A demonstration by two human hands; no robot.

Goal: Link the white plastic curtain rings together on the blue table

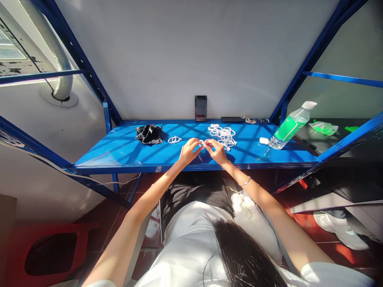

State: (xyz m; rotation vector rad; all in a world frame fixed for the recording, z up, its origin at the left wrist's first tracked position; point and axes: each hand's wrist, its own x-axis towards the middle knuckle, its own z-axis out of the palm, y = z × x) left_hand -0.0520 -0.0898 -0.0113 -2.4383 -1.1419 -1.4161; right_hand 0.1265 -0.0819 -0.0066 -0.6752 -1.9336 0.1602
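Close together over the front of the blue shelf (119, 153), my two hands pinch one small white ring-like piece (202, 143). My left hand (190, 150) has its thumb and fingertips on the piece from the left. From the right, my right hand (216, 151) grips it likewise between thumb and fingers. Exactly what kind of piece it is stays too small to tell. Just beyond my right hand lies a loose heap of white rings (226, 135). A few more white rings (174, 139) lie left of my left hand, beside a crumpled black plastic bag (149, 134).
At right stands a tilted-looking water bottle (290, 125) with a green label, next to a small white case (264, 140). Along the wall are a dark upright device (200, 108), a black phone (231, 119) and a coiled cable (254, 120). Blue frame posts rise at both ends.
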